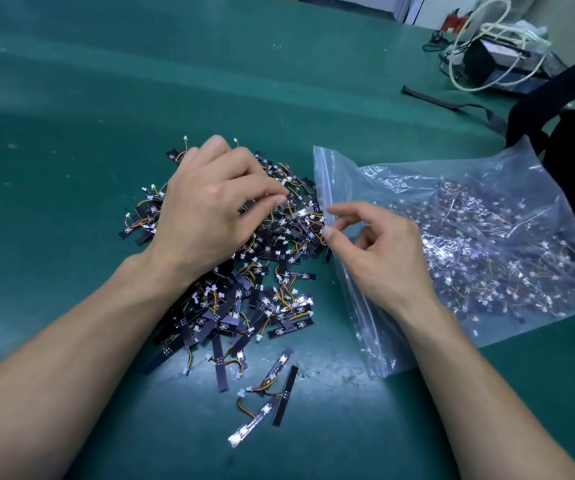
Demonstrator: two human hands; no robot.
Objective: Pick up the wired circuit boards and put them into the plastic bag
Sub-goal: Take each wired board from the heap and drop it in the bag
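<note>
Boards (265, 306) beside bag (486, 188).
Your left hand (209, 209) pinches some; at its 3 o'clock, your right hand (386, 258) pinches the bag's rim.

I am holding both bare arms out from the bottom of the view, the left forearm (71, 358) angling up to the right and the right forearm (486, 393) angling up to the left. My left hand (209, 209) is lying palm down with knuckles raised, thumb and forefinger pinching at the wired circuit boards (265, 292). My right hand (383, 258) is showing its back, thumb and forefinger nipping the plastic bag (327, 174) at its edge, the other fingers curling loosely.
</note>
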